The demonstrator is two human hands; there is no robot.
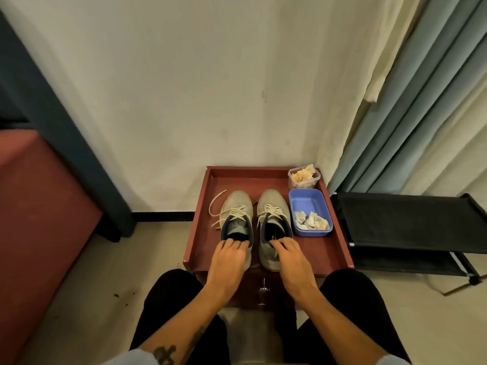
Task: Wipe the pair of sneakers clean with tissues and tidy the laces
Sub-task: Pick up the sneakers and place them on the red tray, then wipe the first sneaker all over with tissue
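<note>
Left sneaker (237,209) and right sneaker (274,206) stand side by side, just apart, on the rimmed red-brown tabletop (237,183), heels toward its near edge. Left hand (228,259) sits on the left sneaker's heel, fingers curled over the heel collar into the opening, gripping it; right hand (291,259) does the same on the right sneaker's heel, fingertips hooked inside the collar, gripping; each shoe stretches away from its hand. Thumbs hard to make out; heels and rear sides of both shoes mostly covered by the hands; marking inside the right shoe too small to read. Long axis of each sneaker runs from near edge to far edge, toes pointing at the far edge and the wall; both upright on their soles, roughly parallel. Loose lace (214,206) of the left sneaker loops out over the tabletop toward the left edge; right sneaker's lace ends hard to trace. Blue tub (305,204) just beside the right sneaker along the right edge, crumpled tissues (312,221) in its near end; clear box (303,177) at the far right corner, pale crumpled contents blurred. Small metal piece (261,293) on the front below the near edge, unclear what it is.
</note>
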